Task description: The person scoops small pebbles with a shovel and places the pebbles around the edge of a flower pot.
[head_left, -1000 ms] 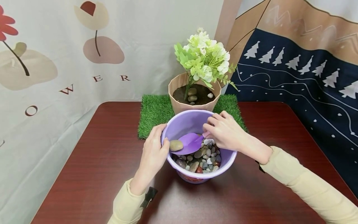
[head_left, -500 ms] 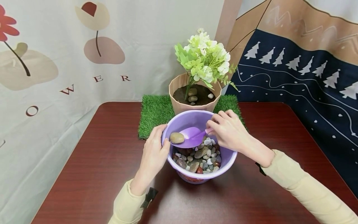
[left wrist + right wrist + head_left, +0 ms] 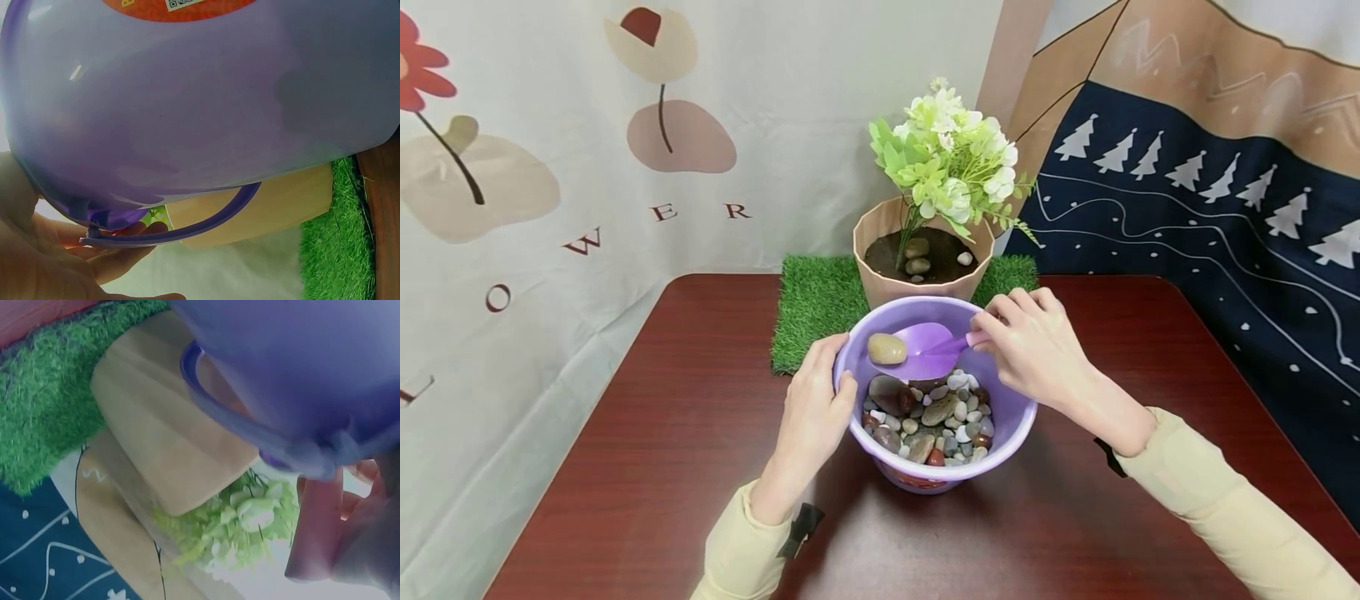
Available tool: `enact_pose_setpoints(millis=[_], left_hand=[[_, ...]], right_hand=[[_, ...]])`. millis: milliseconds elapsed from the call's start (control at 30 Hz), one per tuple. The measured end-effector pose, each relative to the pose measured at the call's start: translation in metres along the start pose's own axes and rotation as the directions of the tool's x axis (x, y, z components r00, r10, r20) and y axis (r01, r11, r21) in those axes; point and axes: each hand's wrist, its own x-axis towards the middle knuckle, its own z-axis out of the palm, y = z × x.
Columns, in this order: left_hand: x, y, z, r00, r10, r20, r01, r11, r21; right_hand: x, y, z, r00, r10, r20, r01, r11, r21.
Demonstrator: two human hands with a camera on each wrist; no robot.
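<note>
A lilac plastic bucket (image 3: 1013,410) with pebbles and larger stones (image 3: 936,408) inside stands on the table. My left hand (image 3: 812,400) holds its left rim, thumb on the near side; in the left wrist view the fingers of that hand (image 3: 119,259) lie by the rim and the bucket's curved carrying handle (image 3: 215,220). Over the pebbles, my right hand (image 3: 1037,358) grips a purple toy shovel (image 3: 928,340) by its pink handle (image 3: 314,534). One smooth tan stone (image 3: 887,349) lies at the tip of the shovel's blade, inside the bucket's mouth.
Right behind the bucket, a beige flowerpot (image 3: 917,293) stands on an artificial grass mat (image 3: 812,312). It holds dark soil, a few stones and white artificial flowers (image 3: 955,158). Printed cloths (image 3: 775,125) hang behind the dark red table (image 3: 662,433).
The shovel has risen from the pebbles and shifted slightly right and away, carrying the tan stone on its blade. Dark stones beneath now show. The left hand and bucket stay put.
</note>
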Motion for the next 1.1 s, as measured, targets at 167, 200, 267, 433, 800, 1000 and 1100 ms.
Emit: enact_pose_setpoints(millis=[167,200,267,433,800,1000,1100], left_hand=[[0.0,0.0,0.0,1.0,-0.006,0.001,0.006,1.0,-0.004],[0.0,0.0,0.0,1.0,-0.005,0.002,0.005,1.0,-0.004],[0.0,0.0,0.0,1.0,-0.005,0.002,0.005,1.0,-0.004],[0.0,0.0,0.0,1.0,-0.006,0.002,0.006,1.0,-0.004],[0.0,0.0,0.001,1.0,-0.016,0.004,0.016,1.0,0.0],[0.0,0.0,0.001,1.0,-0.028,0.011,0.028,1.0,0.001],[0.0,0.0,0.001,0.999,-0.032,0.013,0.032,0.999,0.002]], right_hand=[[0.001,0.011,-0.011,0.999,0.047,-0.019,-0.047,0.999,-0.017],[0.002,0.014,-0.013,0.998,0.057,-0.024,-0.058,0.998,-0.02],[0.003,0.019,-0.017,0.996,0.08,-0.03,-0.081,0.996,-0.027],[0.008,0.033,-0.023,0.99,0.128,-0.054,-0.132,0.989,-0.074],[0.023,0.061,-0.017,0.976,0.215,-0.014,-0.215,0.963,-0.161],[0.031,0.071,-0.012,0.973,0.23,-0.003,-0.226,0.953,-0.202],[0.036,0.074,-0.009,0.97,0.244,0.001,-0.237,0.945,-0.226]])
